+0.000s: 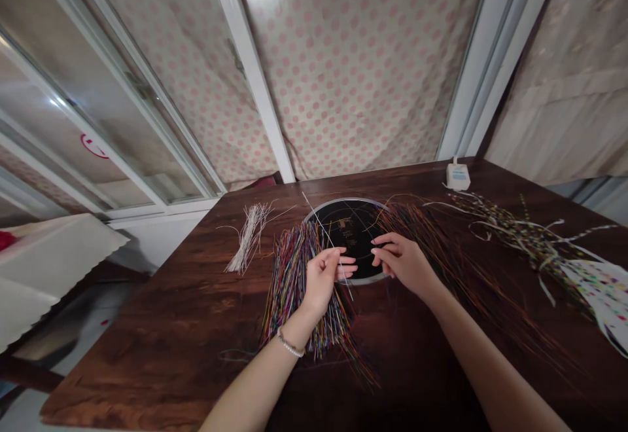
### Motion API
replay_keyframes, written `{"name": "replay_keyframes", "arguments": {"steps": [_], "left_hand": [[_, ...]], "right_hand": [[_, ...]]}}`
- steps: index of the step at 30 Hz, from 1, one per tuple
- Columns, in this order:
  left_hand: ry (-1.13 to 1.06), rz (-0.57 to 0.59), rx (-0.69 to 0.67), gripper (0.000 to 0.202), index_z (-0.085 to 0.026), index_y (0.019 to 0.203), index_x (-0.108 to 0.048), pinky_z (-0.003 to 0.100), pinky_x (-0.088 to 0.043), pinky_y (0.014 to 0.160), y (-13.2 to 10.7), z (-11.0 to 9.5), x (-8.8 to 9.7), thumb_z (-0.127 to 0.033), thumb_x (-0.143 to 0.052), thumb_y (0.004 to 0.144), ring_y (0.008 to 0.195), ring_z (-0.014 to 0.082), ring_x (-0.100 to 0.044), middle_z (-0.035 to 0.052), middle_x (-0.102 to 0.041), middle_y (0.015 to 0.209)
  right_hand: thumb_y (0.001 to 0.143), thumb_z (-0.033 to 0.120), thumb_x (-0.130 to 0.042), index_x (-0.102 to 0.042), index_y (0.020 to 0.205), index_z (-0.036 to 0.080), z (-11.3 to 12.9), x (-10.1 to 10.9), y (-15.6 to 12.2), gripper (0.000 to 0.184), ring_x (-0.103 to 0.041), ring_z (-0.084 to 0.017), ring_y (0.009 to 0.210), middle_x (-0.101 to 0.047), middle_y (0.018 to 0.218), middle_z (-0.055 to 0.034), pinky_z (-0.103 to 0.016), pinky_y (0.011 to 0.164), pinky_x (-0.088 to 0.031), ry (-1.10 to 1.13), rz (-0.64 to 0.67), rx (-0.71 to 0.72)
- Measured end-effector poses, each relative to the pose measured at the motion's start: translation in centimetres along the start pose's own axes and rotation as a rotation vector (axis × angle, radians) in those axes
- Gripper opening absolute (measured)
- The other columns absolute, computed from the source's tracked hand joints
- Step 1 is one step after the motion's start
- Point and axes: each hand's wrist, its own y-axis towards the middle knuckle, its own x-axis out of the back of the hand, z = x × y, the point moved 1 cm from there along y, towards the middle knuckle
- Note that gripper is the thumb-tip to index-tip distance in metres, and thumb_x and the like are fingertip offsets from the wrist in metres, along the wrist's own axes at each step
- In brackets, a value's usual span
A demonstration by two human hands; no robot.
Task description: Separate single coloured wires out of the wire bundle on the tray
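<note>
This looks like a home room: polka-dot cloth (353,72) lines the ceiling above sliding glass windows (98,124) and a wooden table (161,327) with a built-in black hob (350,235).

Worn on my head, the camera faces forward and down over my left hand (321,281), right hand (402,263) and table (161,347), toward the far curtain (343,78).

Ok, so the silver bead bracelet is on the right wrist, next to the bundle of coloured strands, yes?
No: the silver bead bracelet is on the wrist of the left hand, not the right, as the head view shows. It is next to the bundle of coloured strands.
</note>
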Motion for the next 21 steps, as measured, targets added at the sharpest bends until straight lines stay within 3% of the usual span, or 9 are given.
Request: {"name": "replay_keyframes", "arguments": {"steps": [4, 6, 8, 10, 13, 15, 21], "left_hand": [[0.028, 0.035, 0.036, 0.043, -0.010, 0.097, -0.059, 0.030, -0.052, 0.061, 0.0, 0.1, 0.0, -0.046, -0.059, 0.074, 0.067, 0.0203, -0.067, 0.0114, -0.069, 0.077], [0.045, 0.043, 0.049, 0.043, -0.010, 0.095, -0.059, 0.029, -0.052, 0.060, 0.0, 0.1, -0.1, -0.047, -0.059, 0.073, 0.066, 0.0199, -0.066, 0.0110, -0.069, 0.075], [0.055, 0.063, 0.061, 0.043, -0.009, 0.092, -0.060, 0.029, -0.052, 0.060, 0.0, 0.1, -0.2, -0.047, -0.059, 0.073, 0.065, 0.0197, -0.066, 0.0114, -0.069, 0.074], [0.060, 0.094, 0.063, 0.043, -0.009, 0.091, -0.060, 0.031, -0.053, 0.061, -0.1, 0.1, -0.4, -0.048, -0.058, 0.073, 0.064, 0.0195, -0.066, 0.0118, -0.069, 0.074], [0.080, 0.158, 0.037, 0.043, -0.009, 0.089, -0.061, 0.032, -0.053, 0.063, -0.3, 0.1, -0.6, -0.048, -0.057, 0.074, 0.062, 0.0191, -0.066, 0.0120, -0.069, 0.074], [0.098, 0.205, 0.012, 0.041, -0.009, 0.086, -0.061, 0.033, -0.053, 0.063, -0.5, 0.1, -0.8, -0.048, -0.057, 0.075, 0.061, 0.0189, -0.066, 0.0118, -0.069, 0.074], [0.110, 0.264, 0.002, 0.038, -0.009, 0.083, -0.059, 0.032, -0.053, 0.060, -0.7, 0.3, -1.0, -0.047, -0.055, 0.076, 0.059, 0.0190, -0.066, 0.0105, -0.068, 0.069]], "right_hand": [[0.075, 0.029, -0.054, -0.055, 0.071, 0.018, -1.4, 2.7, 0.2, 0.011, -0.053, -0.013, 0.046, -0.061, 0.057, -0.0021, -0.027, 0.050, -0.041, -0.417, -0.188, -0.037], [0.072, 0.026, -0.056, -0.056, 0.070, 0.018, -2.1, 3.8, 0.3, 0.009, -0.057, -0.017, 0.058, -0.062, 0.064, -0.0061, -0.029, 0.056, -0.040, -0.657, -0.360, -0.057], [0.071, 0.026, -0.057, -0.059, 0.075, 0.016, -2.1, 3.9, 0.3, 0.010, -0.058, -0.020, 0.065, -0.062, 0.075, -0.0099, -0.031, 0.059, -0.040, -0.733, -0.453, -0.036], [0.073, 0.028, -0.055, -0.063, 0.078, 0.017, -1.6, 2.9, 0.3, 0.015, -0.058, -0.020, 0.067, -0.064, 0.079, -0.0099, -0.031, 0.062, -0.041, -0.589, -0.390, 0.038], [0.075, 0.032, -0.052, -0.067, 0.078, 0.019, -0.2, -0.1, 0.0, 0.020, -0.060, -0.019, 0.070, -0.067, 0.076, -0.0062, -0.030, 0.066, -0.045, -0.191, -0.101, 0.115], [0.074, 0.033, -0.054, -0.069, 0.080, 0.019, 0.5, -1.9, -0.4, 0.021, -0.061, -0.019, 0.074, -0.068, 0.078, -0.0051, -0.030, 0.067, -0.046, -0.016, 0.004, 0.111], [0.069, 0.034, -0.061, -0.070, 0.077, 0.017, 0.5, -2.8, -0.9, 0.020, -0.061, -0.018, 0.071, -0.068, 0.073, -0.0045, -0.028, 0.065, -0.047, 0.130, 0.019, 0.015]]}}
